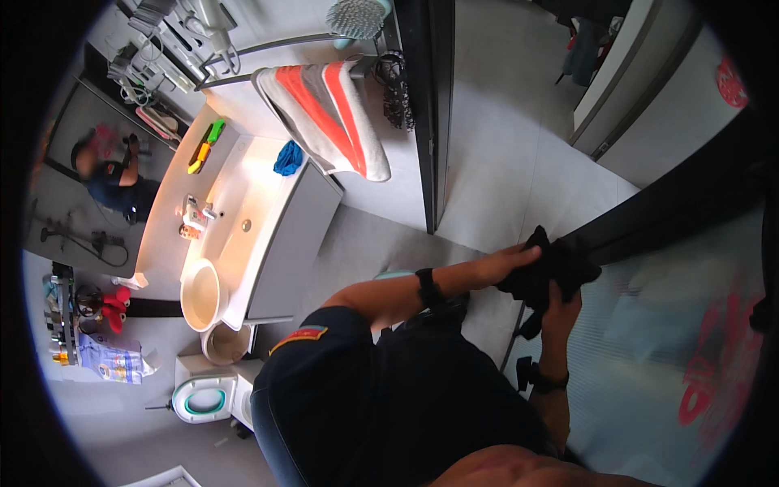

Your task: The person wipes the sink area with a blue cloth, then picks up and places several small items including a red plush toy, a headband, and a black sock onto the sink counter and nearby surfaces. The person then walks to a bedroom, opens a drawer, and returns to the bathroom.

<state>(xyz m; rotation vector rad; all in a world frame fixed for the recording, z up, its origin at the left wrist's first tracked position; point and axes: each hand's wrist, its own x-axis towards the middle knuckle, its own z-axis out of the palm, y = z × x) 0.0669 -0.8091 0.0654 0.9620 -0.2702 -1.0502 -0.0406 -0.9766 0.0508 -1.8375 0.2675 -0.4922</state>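
Note:
My left hand grips a bunched black cloth item from its left side, the thumb lying on top. From below, my right hand is closed on the same cloth, and part of it hangs down beside that hand. What kind of item it is cannot be told. Both wrists wear black bands or watches. The cloth is held up in front of a dark door frame and a ribbed glass panel.
To the left, a washbasin holds a blue cloth on its rim, near a basin-shaped tub. A striped towel hangs by the doorway. A toilet stands at lower left. Red marks show on the glass.

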